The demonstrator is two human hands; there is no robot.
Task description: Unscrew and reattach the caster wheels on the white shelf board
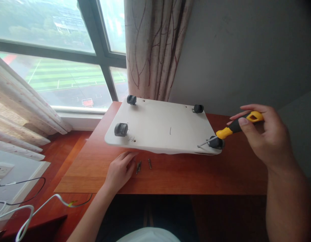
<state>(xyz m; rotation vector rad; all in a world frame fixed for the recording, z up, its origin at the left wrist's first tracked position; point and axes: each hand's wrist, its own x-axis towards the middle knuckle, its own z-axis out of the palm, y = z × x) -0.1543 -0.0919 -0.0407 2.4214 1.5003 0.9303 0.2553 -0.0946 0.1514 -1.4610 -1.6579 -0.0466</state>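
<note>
Lying curled beside the near edge of the board (158,125): left hand (122,168); cannot tell whether it pinches anything. Just right, loose screws (149,163) on the tabletop (175,178): small, likely to roll; pinch by shank. Board on tabletop, casters (121,129) up: probably stiff, fairly light; hold by edges. Far right, right hand (268,136) wrapped round screwdriver (223,133), tip at board. Handle looks grippy, shaft slick.

Apparently a home: branch-print curtain (155,43), red-brown wooden table (185,176), wall socket (2,170).

Head view: forward, down onto white board (155,124).
</note>
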